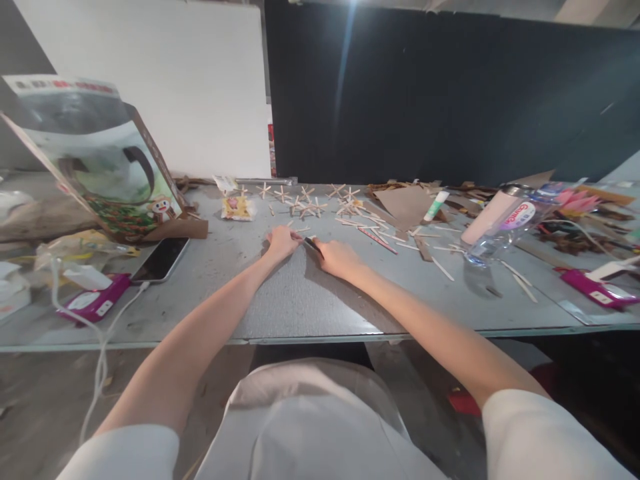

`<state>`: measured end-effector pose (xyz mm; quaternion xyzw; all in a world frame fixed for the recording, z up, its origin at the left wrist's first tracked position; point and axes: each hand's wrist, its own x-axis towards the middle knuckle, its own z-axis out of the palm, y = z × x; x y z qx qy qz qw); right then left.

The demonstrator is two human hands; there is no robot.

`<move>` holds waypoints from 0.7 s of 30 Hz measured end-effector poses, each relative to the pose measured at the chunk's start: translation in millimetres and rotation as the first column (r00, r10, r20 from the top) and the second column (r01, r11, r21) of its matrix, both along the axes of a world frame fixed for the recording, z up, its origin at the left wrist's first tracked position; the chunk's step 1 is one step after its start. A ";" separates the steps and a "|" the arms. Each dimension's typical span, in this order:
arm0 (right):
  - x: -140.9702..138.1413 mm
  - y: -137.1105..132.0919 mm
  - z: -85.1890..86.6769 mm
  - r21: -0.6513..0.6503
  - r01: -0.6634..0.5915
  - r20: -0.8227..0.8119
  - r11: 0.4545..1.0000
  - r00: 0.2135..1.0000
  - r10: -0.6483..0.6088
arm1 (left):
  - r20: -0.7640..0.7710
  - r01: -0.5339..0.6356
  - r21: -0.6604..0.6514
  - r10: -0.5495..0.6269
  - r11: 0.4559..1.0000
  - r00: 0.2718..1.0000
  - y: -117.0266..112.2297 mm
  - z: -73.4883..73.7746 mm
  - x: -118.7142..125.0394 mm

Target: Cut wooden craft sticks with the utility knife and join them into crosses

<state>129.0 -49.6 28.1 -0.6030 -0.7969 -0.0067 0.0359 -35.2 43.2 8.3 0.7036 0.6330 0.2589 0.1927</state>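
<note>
My left hand (pixel 283 242) is low over the table with its fingers pressed together. A thin pale wooden stick (pixel 303 230) shows at its fingertips, mostly hidden. Close by on the right, my right hand (pixel 340 259) grips a slim dark tool, like a utility knife (pixel 313 245), pointing toward the left fingertips. Beyond both hands stand several star shapes made of crossed wooden sticks (pixel 306 205). Loose sticks (pixel 370 220) lie scattered to their right, along with a red, marked strip (pixel 377 240).
At left are a printed bag (pixel 120 173), a phone (pixel 161 260) and a purple power strip (pixel 95 299) with white cables. A small yellow packet (pixel 237 208) lies behind. On the right are a glue stick (pixel 436 206), cardboard (pixel 406 203), a pink cup (pixel 493 217) and a clear bottle (pixel 505 230).
</note>
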 end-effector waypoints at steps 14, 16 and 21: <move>-14.0 9.5 6.4 -0.082 0.061 -0.073 0.995 0.995 -0.067 | -0.073 -0.006 0.022 0.007 1.000 0.997 -2.5 1.5 -1.1; -16.8 11.0 8.1 -0.087 0.073 -0.077 0.993 0.994 -0.080 | -0.074 -0.005 0.024 0.007 1.000 0.997 -3.9 2.4 -1.3; -25.0 15.6 13.7 -0.130 0.106 -0.064 0.986 0.991 -0.115 | -0.051 0.004 0.018 -0.003 1.000 0.999 -5.3 2.3 -2.5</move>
